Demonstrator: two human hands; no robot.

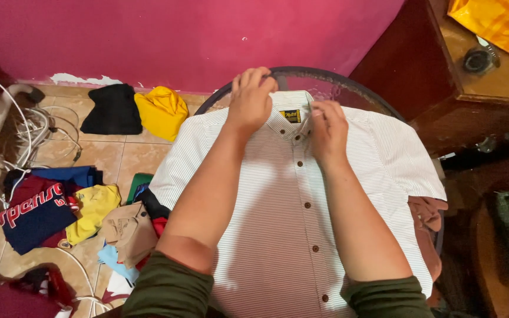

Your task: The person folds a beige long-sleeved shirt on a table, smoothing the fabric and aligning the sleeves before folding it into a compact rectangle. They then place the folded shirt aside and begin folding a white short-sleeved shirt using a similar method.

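Our left hand and right hand have fingers pinched on the finely striped cotton shirt collar at twelve o'clock of the round tabletop.

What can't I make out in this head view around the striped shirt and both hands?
- Collar of the striped shirt: partly hidden under left hand and right hand.
- Round table: mostly covered by the shirt.
- Shirt hem: cut off by the bottom edge.
- Brown garment: mostly tucked beneath the shirt.

One white striped shirt, two hands, left hand, right hand, one round table, six brown buttons
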